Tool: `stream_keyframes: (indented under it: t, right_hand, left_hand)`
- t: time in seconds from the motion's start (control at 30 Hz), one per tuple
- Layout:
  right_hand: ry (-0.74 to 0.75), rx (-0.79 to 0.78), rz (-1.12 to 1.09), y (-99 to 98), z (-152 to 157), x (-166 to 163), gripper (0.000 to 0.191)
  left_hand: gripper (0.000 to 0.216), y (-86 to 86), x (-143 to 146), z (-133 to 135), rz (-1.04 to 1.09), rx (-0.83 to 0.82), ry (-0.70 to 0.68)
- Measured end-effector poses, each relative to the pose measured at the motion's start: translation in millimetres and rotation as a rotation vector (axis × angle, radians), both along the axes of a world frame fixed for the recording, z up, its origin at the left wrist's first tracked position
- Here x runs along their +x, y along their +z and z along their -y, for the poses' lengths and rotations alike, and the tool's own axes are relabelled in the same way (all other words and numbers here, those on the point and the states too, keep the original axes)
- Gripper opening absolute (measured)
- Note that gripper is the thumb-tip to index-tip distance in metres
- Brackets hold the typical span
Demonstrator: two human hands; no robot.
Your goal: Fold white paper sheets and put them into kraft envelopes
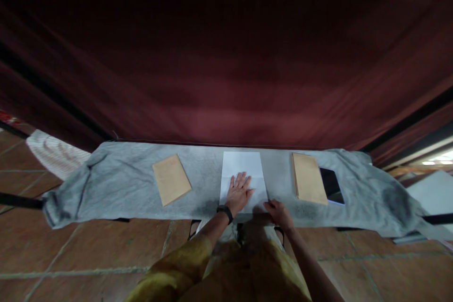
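Note:
A white sheet of paper (242,163) with a crease across its middle lies on the grey cloth-covered table. My left hand (239,192), a dark band at its wrist, rests flat on the lower half of the sheet with fingers stretched out. At the sheet's near right corner, my right hand (279,213) is closed, its thumb and fingers pinched on the paper's edge. To the left lies a single brown envelope (172,180), set at an angle. On the right is a small stack of brown envelopes (308,178).
A dark phone (331,185) lies against the right side of the envelope stack. Grey cloth (120,184) covers the narrow table, wrinkled at both ends. Dark red fabric (226,122) hangs behind its far edge. Tiled floor (116,250) shows below the near edge.

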State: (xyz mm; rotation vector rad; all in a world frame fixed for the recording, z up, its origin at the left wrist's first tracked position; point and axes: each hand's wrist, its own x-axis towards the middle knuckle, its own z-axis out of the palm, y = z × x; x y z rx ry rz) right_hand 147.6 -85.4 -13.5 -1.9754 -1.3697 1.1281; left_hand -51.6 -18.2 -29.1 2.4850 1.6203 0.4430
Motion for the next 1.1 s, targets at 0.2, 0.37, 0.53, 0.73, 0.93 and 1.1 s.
stream_keyframes:
  t: [0.2, 0.37, 0.53, 0.73, 0.93, 1.1]
  right_hand:
    - [0.058, 0.229, 0.528, 6.3, -10.4, 2.4, 0.026]
    - [0.305, 0.657, 0.421, 3.3, -73.2, -45.1, 0.045]
    - [0.405, 0.672, 0.633, -20.9, -108.3, -74.2, 0.047]
    - [0.365, 0.618, 0.787, -33.0, -104.1, -73.8, 0.052]
    - [0.344, 0.607, 0.783, -31.0, -105.7, -76.5, 0.053]
    - [0.337, 0.586, 0.786, -32.1, -105.3, -77.3, 0.053]
  left_hand:
    - [0.054, -2.1, 5.3, -10.0, -0.032, 0.031, -0.020]
    - [0.063, -8.9, 3.9, -37.5, -0.097, 0.023, -0.026]
    - [0.059, -14.7, -9.9, -51.0, -0.125, 0.024, -0.025]
    - [0.057, -15.8, -38.2, -48.0, -0.086, 0.068, 0.078]
    - [0.059, -11.6, -67.3, -58.4, -0.069, 0.104, 0.329]
    - [0.056, -7.3, -28.0, -80.8, -0.032, 0.114, 0.213]
